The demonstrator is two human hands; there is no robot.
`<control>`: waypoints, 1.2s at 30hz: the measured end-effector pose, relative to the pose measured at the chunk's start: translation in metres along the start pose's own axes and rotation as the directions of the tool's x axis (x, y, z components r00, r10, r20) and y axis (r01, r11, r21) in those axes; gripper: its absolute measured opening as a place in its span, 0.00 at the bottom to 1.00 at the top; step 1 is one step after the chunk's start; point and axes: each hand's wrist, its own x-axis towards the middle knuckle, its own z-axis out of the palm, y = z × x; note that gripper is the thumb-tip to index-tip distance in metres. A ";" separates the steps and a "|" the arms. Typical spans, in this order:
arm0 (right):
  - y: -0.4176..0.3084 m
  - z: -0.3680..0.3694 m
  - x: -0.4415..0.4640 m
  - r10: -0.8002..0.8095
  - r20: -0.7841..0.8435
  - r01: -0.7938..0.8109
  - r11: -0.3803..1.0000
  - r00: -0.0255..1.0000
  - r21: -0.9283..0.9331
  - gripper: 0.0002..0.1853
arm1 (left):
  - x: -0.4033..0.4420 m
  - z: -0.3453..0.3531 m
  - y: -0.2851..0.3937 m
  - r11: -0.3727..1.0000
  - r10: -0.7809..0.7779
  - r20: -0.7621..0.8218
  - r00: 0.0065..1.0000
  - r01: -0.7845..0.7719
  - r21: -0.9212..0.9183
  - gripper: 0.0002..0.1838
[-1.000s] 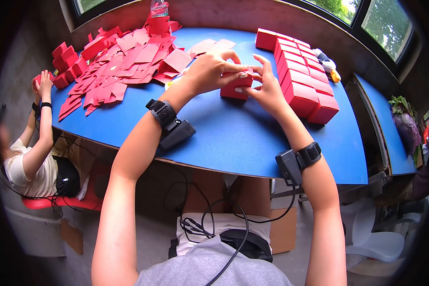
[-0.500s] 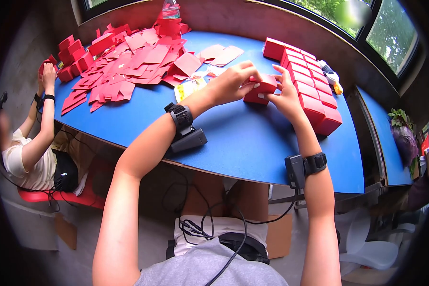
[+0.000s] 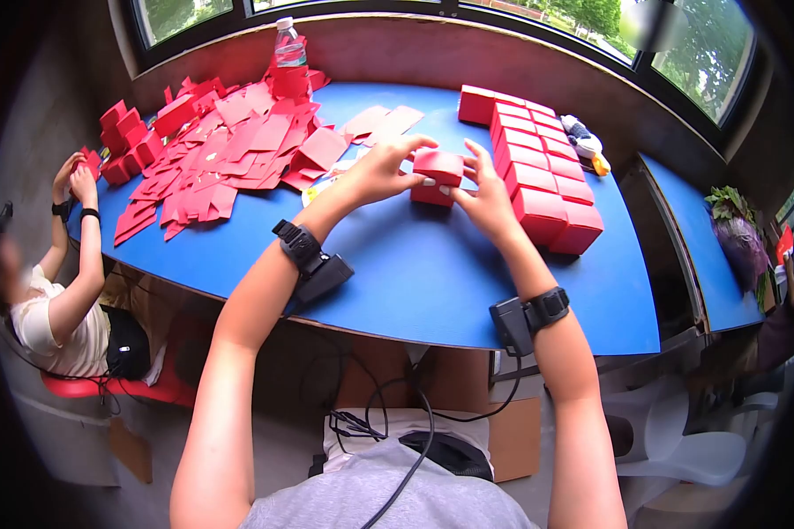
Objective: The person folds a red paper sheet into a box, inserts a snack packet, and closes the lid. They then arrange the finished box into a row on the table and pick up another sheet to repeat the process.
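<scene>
A small red cardboard box [image 3: 436, 165] stands in front of me on the blue table [image 3: 397, 273], its top flap bulging slightly. From the left, my left hand [image 3: 388, 169] grips it, with the thumb at its front and the index finger reaching past the upper edge. My right hand [image 3: 487, 196] holds the opposite side, thumb against the front and fingers raised along the side. Just right of that hand are rows of finished-looking red boxes [image 3: 538, 163], packed close together. The box hides part of my fingertips.
A heap of flat red card pieces [image 3: 238, 145] covers the table's left, near a water bottle [image 3: 289, 48] and stacked red boxes [image 3: 128, 141]. At far left, another person's hands [image 3: 81, 176] hold a red piece. A white and yellow item [image 3: 588, 145] lies behind the rows.
My view has shifted, so the table scene sits further left. Both hands stay at the box; its top now faces me more, and my fingers have spread slightly around it.
</scene>
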 end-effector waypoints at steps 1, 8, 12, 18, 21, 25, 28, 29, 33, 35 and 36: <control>0.001 0.001 0.001 -0.031 -0.013 0.031 0.999 0.999 -0.039 0.42 | 0.005 -0.002 -0.001 0.999 -0.003 0.013 1.000 0.002 0.043 0.29; 0.005 0.019 -0.007 0.078 0.065 -0.083 0.993 0.995 0.086 0.41 | 0.102 -0.026 -0.044 0.995 -0.093 -0.012 0.996 0.093 -0.033 0.26; 0.001 0.017 -0.006 0.078 0.089 -0.087 0.991 0.993 0.097 0.34 | 0.145 0.007 -0.085 0.973 -0.213 -0.021 0.977 0.210 -0.094 0.26; -0.003 0.013 -0.006 0.078 0.086 -0.084 0.993 0.993 0.077 0.31 | 0.176 0.044 -0.099 0.966 -0.257 -0.068 0.964 0.257 -0.016 0.25; -0.004 0.011 -0.006 0.056 0.110 -0.059 0.998 0.992 0.022 0.30 | 0.186 0.054 -0.103 0.966 -0.257 -0.104 0.961 0.259 0.006 0.25; -0.002 0.012 -0.004 0.039 0.098 -0.037 0.999 0.994 -0.025 0.31 | 0.183 0.057 -0.104 0.966 -0.256 -0.106 0.961 0.259 0.012 0.24; -0.004 0.010 -0.005 0.033 0.101 -0.029 0.999 0.994 -0.035 0.31 | 0.184 0.061 -0.108 0.960 -0.279 -0.111 0.954 0.280 -0.006 0.23; -0.005 0.009 -0.005 0.035 0.109 -0.029 0.998 0.993 -0.054 0.31 | 0.185 0.062 -0.110 0.964 -0.262 -0.097 0.960 0.266 0.029 0.25; -0.004 0.010 -0.005 0.015 0.112 -0.007 0.997 0.994 -0.073 0.32 | 0.184 0.066 -0.106 0.960 -0.272 -0.174 0.946 0.280 0.018 0.31; -0.002 0.010 -0.005 0.017 0.117 -0.009 0.998 0.993 -0.066 0.32 | 0.185 0.062 -0.099 0.947 -0.312 -0.127 0.941 0.320 0.041 0.38; -0.003 0.010 -0.004 0.014 0.119 -0.007 0.998 0.993 -0.058 0.32 | 0.186 0.062 -0.099 0.945 -0.296 -0.154 0.943 0.312 0.095 0.40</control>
